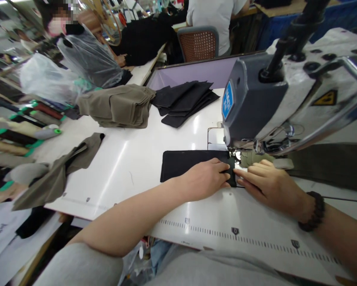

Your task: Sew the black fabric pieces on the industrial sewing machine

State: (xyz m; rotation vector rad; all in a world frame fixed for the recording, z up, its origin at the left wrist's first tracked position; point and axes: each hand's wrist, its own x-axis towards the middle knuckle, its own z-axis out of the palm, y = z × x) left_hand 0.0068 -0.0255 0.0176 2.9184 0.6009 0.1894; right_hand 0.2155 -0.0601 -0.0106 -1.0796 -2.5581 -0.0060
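Beyond the black cloth (178, 163), olive panels (118, 104) lie beside black panels (186, 98).

black panel (181, 162): matt cloth; tabletop (115, 159): smooth, glossy; sewing-machine bar (321, 133): shiny metal; bag (44, 77): crinkled plastic.

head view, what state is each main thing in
Left hand: resting on black fabric
Black fabric: lying flat
Right hand: fingers at the fabric's right edge
Sewing machine: running or stopped, cannot tell
Khaki pieces: stacked
Black pieces: piled, fanned out
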